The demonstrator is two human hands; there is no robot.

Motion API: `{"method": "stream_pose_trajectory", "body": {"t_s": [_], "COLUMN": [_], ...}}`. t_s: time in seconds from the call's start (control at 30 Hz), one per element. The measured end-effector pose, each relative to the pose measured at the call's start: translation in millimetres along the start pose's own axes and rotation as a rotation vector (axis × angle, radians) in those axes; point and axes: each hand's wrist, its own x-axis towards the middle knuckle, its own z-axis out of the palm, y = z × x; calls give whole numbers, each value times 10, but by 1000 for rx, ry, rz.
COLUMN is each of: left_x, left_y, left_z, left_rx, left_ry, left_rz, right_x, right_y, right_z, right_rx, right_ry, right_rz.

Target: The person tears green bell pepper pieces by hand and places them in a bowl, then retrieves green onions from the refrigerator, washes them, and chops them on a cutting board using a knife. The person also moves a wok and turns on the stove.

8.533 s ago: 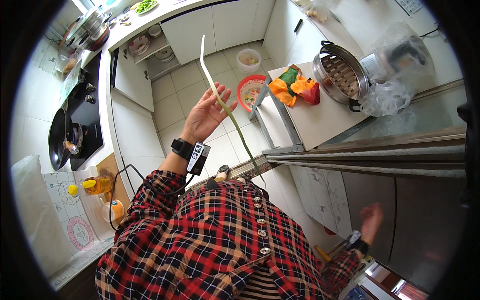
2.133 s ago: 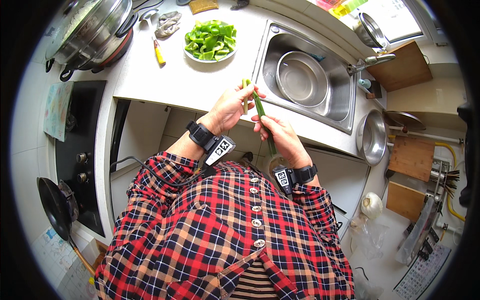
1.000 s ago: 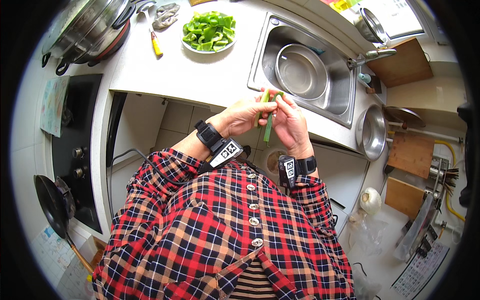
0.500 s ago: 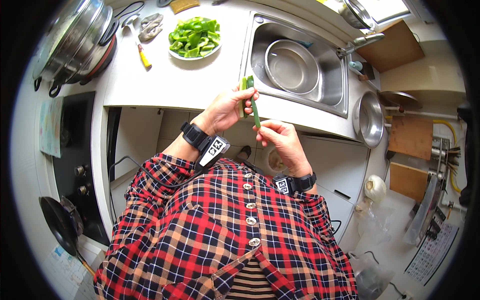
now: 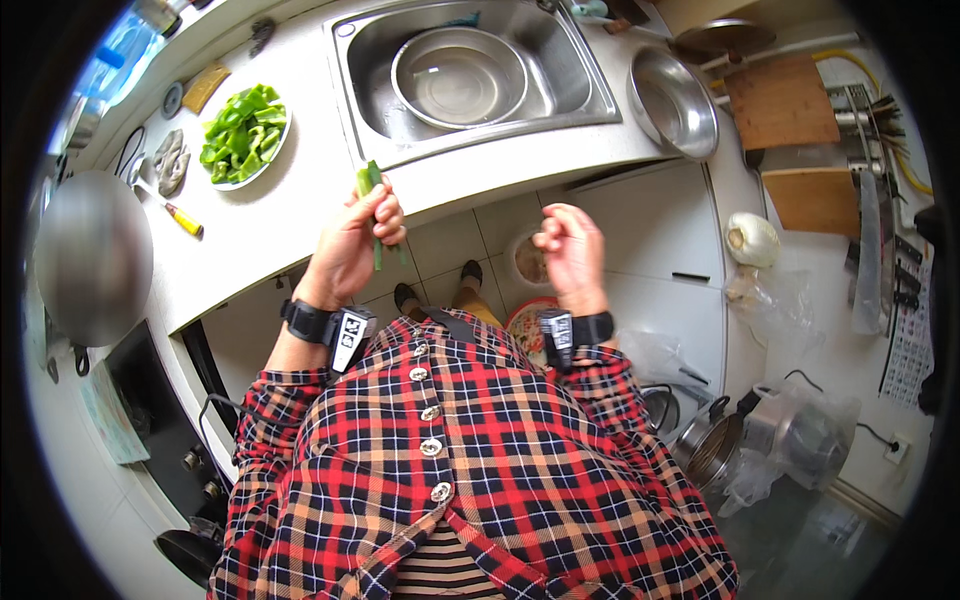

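My left hand is closed around green scallion stalks held upright at the counter's front edge, their darker lower ends hanging below the fingers. To the right, my right hand is raised apart from them with fingers curled in toward the thumb. Anything between those fingertips is too small or hidden to make out. A white plate heaped with cut green peppers stands on the counter beyond my left hand. Beside my right hand, lower down, is a small bin with pale scraps in it.
A steel basin sits in the sink; another steel bowl stands to its right. A yellow-handled tool and a grey cloth lie at left near a pot lid. An onion is at right.
My view has turned to the right. My right hand has let go of the scallion's lower end and moved away to the right. The left hand still grips the stalks.
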Motion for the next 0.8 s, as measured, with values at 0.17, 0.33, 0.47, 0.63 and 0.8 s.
{"method": "stream_pose_trajectory", "body": {"t_s": [0.17, 0.33, 0.47, 0.63, 0.8], "left_x": [-49, -48, -37, -37, -75], "left_y": [42, -14, -29, -16, -41], "left_z": [9, 77, 118, 113, 89], "left_rx": [134, 295, 339, 346, 358], "left_ry": [92, 92, 43, 94, 111], "left_rz": [-62, -135, -160, -160, -182], "right_x": [-32, 260, 519, 653, 716], "right_y": [-291, -144, 30, -15, -112], "right_z": [-1080, -1818, -2242, -2539, -2584], "right_rx": [-687, -1281, -1624, -1684, -1691], "right_ry": [191, 344, 350, 390, 486], "right_rz": [-240, -238, -322, -345, -261]}}
